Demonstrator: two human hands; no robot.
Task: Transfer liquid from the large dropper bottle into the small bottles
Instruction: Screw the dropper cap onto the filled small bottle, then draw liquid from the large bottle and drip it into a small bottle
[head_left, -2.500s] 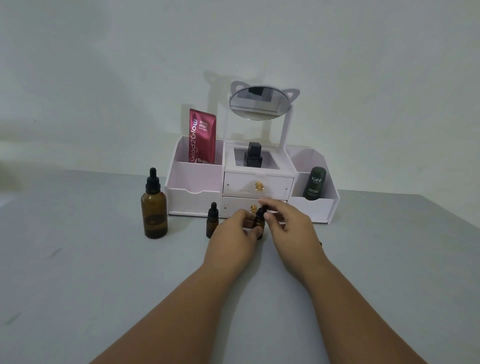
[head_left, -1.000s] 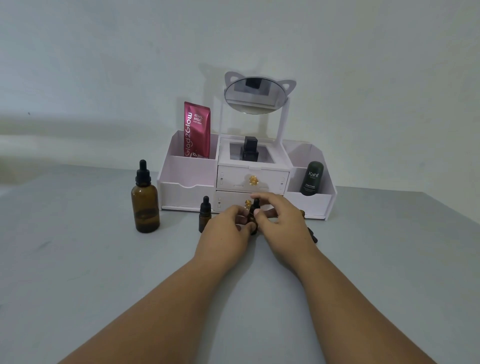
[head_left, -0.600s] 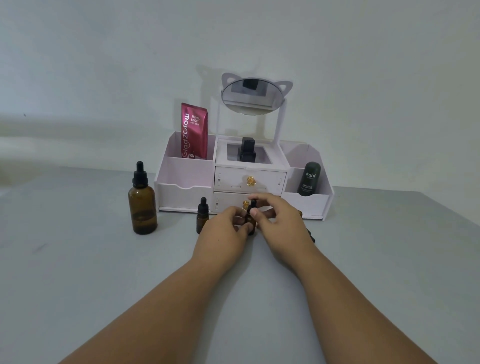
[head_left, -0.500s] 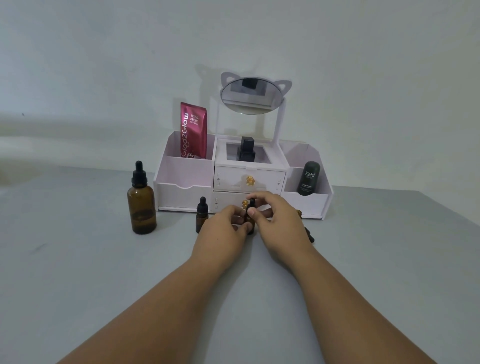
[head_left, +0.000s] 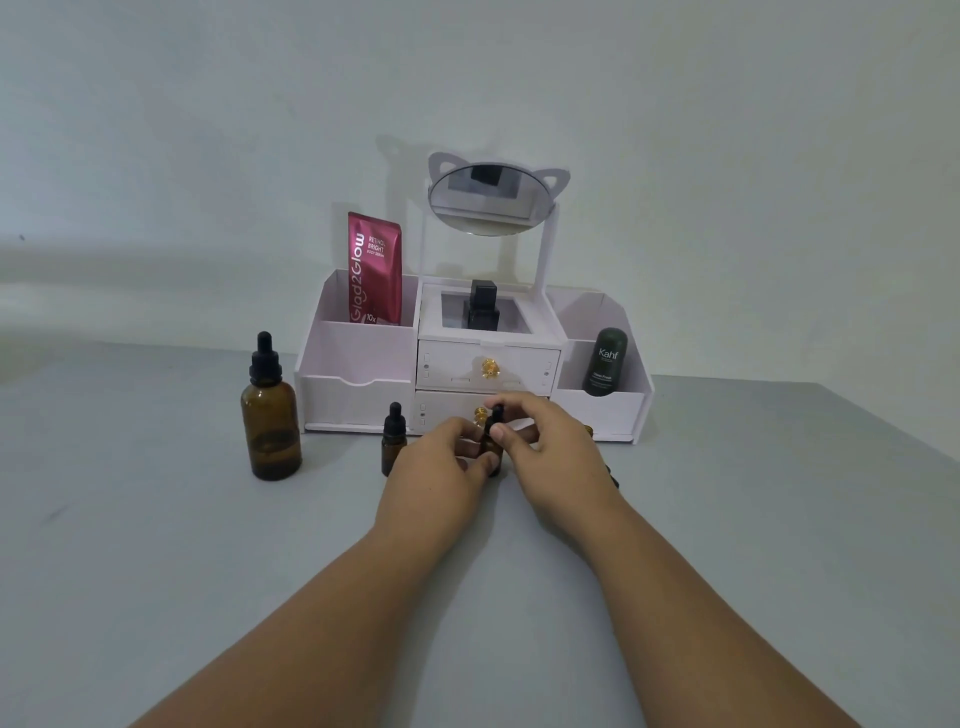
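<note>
The large amber dropper bottle (head_left: 270, 419) stands capped at the left on the grey table, with a little dark liquid at its bottom. A small amber bottle (head_left: 393, 441) with a black dropper cap stands to its right. Between my hands stands a second small bottle (head_left: 492, 453). My left hand (head_left: 440, 472) grips its body. My right hand (head_left: 549, 451) pinches its black dropper cap (head_left: 496, 419) with thumb and fingers. Behind my right hand a third small bottle's neck (head_left: 588, 430) and something dark on the table (head_left: 613, 477) show only in part.
A white organizer (head_left: 358, 387) with two gold-knobbed drawers, side bins and a cat-ear mirror (head_left: 488, 193) stands just behind the bottles. It holds a red sachet (head_left: 374, 270), a black bottle (head_left: 483, 307) and a dark green stick (head_left: 605, 361). The table's right edge (head_left: 893, 441) runs diagonally.
Both hands have stayed on the middle small bottle, with my right fingers shifting slightly on its cap. The view has drifted a little; the other bottles have not moved.
</note>
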